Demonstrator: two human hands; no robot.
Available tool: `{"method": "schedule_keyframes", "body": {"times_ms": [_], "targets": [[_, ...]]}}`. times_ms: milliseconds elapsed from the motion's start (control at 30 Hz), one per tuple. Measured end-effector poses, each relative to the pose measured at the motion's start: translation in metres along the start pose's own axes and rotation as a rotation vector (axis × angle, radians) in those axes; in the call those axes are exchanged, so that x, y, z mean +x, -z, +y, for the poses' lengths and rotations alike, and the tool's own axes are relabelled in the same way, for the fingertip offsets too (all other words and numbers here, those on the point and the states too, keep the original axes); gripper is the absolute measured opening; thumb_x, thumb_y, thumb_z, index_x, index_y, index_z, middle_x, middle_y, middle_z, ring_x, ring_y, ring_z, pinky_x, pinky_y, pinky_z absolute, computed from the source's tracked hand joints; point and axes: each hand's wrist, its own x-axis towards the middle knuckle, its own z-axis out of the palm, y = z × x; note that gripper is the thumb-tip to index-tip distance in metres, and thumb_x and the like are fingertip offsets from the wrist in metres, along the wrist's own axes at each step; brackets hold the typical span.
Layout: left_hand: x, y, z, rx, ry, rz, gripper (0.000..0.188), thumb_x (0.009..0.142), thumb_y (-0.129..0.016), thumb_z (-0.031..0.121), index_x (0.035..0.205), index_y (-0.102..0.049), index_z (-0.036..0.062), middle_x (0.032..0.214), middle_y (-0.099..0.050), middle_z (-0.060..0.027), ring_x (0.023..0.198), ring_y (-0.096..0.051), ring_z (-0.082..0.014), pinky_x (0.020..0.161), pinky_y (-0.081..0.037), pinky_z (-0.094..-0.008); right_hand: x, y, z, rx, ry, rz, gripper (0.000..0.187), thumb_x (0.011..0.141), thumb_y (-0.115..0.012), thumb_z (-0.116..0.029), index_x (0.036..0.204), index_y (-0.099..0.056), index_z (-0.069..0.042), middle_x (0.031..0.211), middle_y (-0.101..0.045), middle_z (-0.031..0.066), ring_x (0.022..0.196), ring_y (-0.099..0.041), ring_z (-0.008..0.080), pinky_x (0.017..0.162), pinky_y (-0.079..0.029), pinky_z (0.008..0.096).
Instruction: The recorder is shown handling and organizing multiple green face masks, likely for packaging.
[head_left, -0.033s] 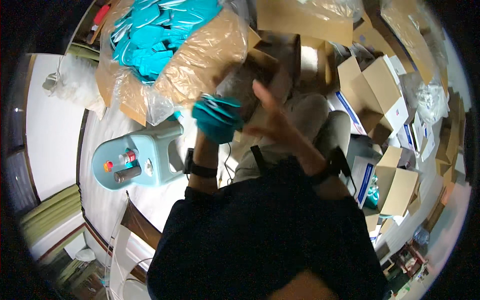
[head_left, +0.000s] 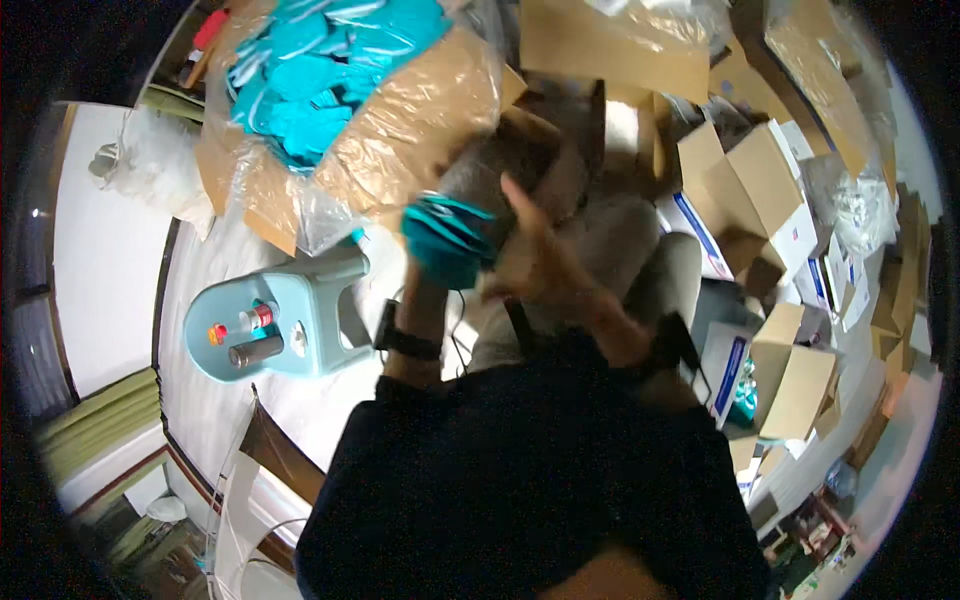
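Note:
A bunch of flat teal fabric pieces [head_left: 447, 240], stacked like a fan, sits in my left hand [head_left: 426, 287]. The pieces hide most of that hand's fingers. My right hand [head_left: 545, 262] is just to the right of the bunch, above my lap, with thumb and fingers apart and nothing in it. It is somewhat blurred. Beyond my left hand, a large pile of similar teal pieces [head_left: 310, 95] with pale edges fills a plastic-lined cardboard box [head_left: 415, 110].
A light blue stool [head_left: 335, 310] stands at the left, bearing a clear bottle with a red label [head_left: 258, 317] and a dark cylinder [head_left: 256, 351]. Open cardboard boxes [head_left: 745, 195] crowd the right side; one lower box [head_left: 790, 385] has teal items beside its flaps. A dark cord [head_left: 459, 330] hangs near my left wrist.
My left hand and the teal bunch have shifted slightly right. The right hand has moved a little, its fingers still spread.

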Motion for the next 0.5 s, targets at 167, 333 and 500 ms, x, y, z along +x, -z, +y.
{"method": "schedule_keyframes", "body": {"times_ms": [167,333,500], "targets": [[0.01,-0.037,-0.017,-0.016,0.021,-0.054,0.057,0.085,-0.062,0.045,0.122,-0.052,0.0029,0.113,-0.059,-0.0122,0.101,-0.058,-0.0239,0.088,-0.046,-0.0351,-0.013,-0.012,0.04,-0.028,0.056,0.284,0.056,0.082,-0.07,-0.028,0.125,-0.048,-0.002,0.119,-0.055,0.0212,0.109,-0.055,0.0323,0.09,-0.046,0.0423],[-0.014,-0.036,-0.007,0.224,-0.044,-0.184,0.058,0.084,-0.066,0.041,0.125,-0.052,0.0019,0.116,-0.059,-0.013,0.106,-0.058,-0.0238,0.092,-0.045,-0.0357,-0.025,0.023,0.063,0.165,-0.584,0.288,0.036,0.084,-0.068,-0.021,0.113,-0.059,-0.003,0.108,-0.064,0.0127,0.099,-0.061,0.0225,0.083,-0.05,0.0376],[-0.027,-0.029,0.012,-0.033,-0.116,-0.081,0.049,0.078,-0.075,0.024,0.119,-0.058,0.0039,0.11,-0.063,-0.0129,0.1,-0.06,-0.0217,0.089,-0.047,-0.0368,-0.047,0.02,0.081,0.263,-0.433,0.143,0.039,0.084,-0.068,-0.019,0.116,-0.057,0.0,0.11,-0.063,0.0136,0.101,-0.061,0.0222,0.083,-0.05,0.035]]}}
